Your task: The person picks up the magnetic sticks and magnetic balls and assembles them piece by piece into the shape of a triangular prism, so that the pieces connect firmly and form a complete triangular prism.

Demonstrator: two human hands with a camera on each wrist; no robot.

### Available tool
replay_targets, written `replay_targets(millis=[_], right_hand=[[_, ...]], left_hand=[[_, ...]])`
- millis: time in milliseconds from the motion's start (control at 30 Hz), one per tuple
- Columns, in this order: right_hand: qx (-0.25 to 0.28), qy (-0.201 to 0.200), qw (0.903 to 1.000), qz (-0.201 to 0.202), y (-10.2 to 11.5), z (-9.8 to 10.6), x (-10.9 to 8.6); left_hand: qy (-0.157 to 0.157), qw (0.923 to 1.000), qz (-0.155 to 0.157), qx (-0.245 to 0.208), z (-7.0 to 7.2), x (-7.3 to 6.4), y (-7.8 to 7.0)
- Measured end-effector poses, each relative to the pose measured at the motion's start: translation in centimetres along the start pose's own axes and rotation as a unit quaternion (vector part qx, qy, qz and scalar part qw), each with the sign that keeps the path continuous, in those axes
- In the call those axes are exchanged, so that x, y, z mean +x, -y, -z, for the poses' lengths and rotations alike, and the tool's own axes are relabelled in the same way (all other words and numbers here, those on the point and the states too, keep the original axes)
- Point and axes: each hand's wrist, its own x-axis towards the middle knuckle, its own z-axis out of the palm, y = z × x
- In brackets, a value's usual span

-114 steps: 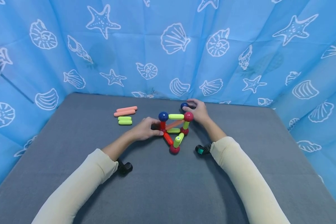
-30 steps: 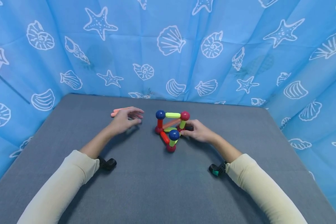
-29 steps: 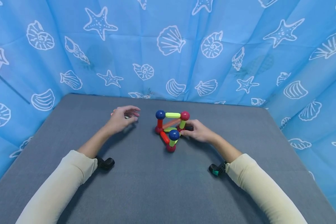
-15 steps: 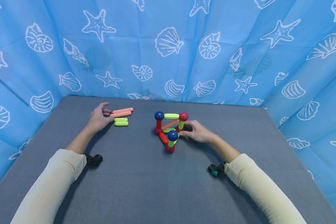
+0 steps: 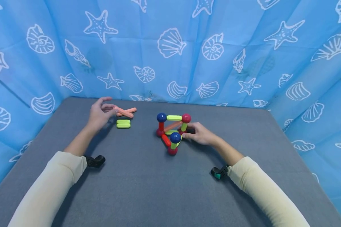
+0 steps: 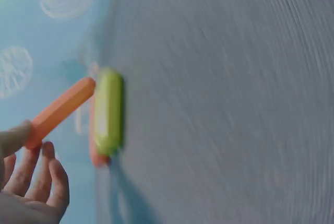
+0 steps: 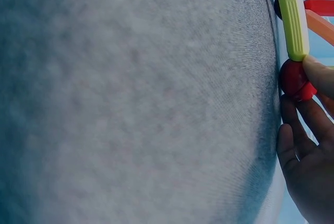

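In the head view my left hand (image 5: 98, 113) pinches one end of a long salmon building rod (image 6: 61, 110) between thumb and fingers, tilting it over a second salmon rod (image 5: 133, 110). Two short lime rods (image 5: 123, 125) lie side by side just in front. At mid-table stands a frame of rods and balls, with a blue ball (image 5: 162, 117) and a crimson ball (image 5: 186, 118) on top at the back. Another blue ball (image 5: 175, 137) caps the front upright. My right hand (image 5: 200, 134) grips the frame's lower right red ball (image 7: 293, 78) with thumb and fingers.
A grey cloth-covered table (image 5: 147, 189) carries everything. Behind it and along both sides hangs a blue curtain (image 5: 125, 50) printed with shells and starfish. A black wrist mount (image 5: 95, 161) sits at the left cuff, another black mount (image 5: 219, 172) at the right.
Earlier my right hand held a loose blue ball; one now caps the front upright, and that hand grips the frame's base. My left hand went left from the frame and lifted a salmon rod.
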Motion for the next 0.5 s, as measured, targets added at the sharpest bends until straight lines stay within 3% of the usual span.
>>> replay_targets(millis=[133,233,367,500], right_hand=[[0.006,0.001,1.0,0.002,-0.1,0.0,0.0],[0.006,-0.002,1.0,0.007,-0.2,0.0,0.1],[0.006,-0.003,0.9999,0.012,-0.2,0.0,0.0],[0.011,-0.001,0.9998,0.016,-0.2,0.0,-0.1]], left_hand=[[0.03,0.9932,0.027,-0.109,-0.6,-0.4,-1.9],[0.088,0.9839,0.023,-0.153,-1.2,-1.0,-2.8],[0.164,0.9719,0.006,-0.169,-2.6,-2.1,-3.6],[0.204,0.9643,0.005,-0.168,-4.5,-3.2,-4.3]])
